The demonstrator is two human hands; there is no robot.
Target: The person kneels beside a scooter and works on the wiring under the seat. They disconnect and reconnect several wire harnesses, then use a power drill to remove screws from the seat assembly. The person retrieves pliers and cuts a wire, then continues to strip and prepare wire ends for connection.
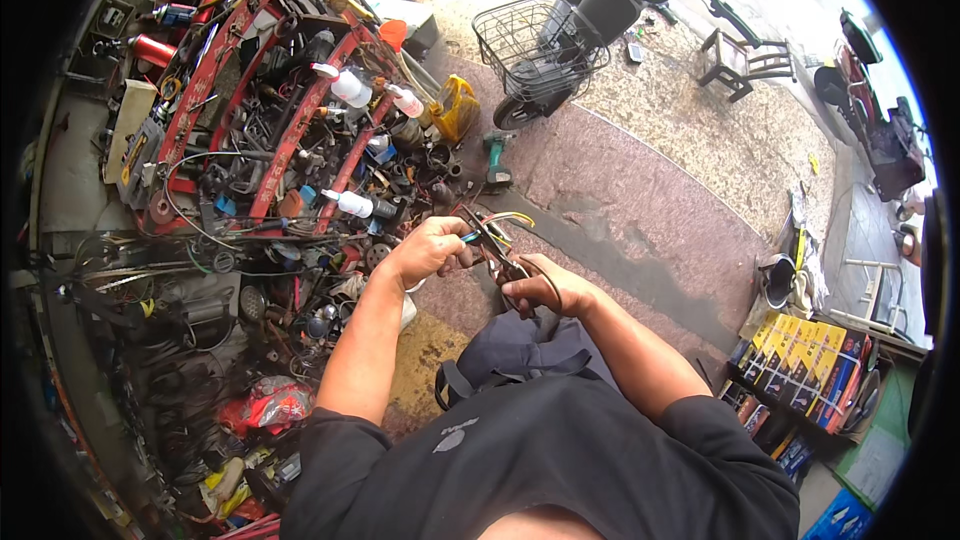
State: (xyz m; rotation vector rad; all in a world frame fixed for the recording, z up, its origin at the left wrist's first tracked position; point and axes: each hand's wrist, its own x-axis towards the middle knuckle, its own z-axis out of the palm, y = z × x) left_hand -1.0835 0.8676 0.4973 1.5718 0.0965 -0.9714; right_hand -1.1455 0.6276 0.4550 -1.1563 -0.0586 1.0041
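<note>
Held in front of my body, my left hand pinches thin electrical wires, whose yellow, blue and white insulation shows near the fingertips. My right hand is closed around a pair of dark pliers, their jaws pointing away from me and up against the wires. A dark cable loops around by the right hand's fingers. Whether the jaws are biting on a wire is too small to tell. Both hands are close together above my lap.
To the left, red racks overflow with tools, spray bottles and loose parts. A green cordless drill stands on the floor ahead. Beyond are an electric scooter with a wire basket and a small wooden chair. Yellow boxes lie at right.
</note>
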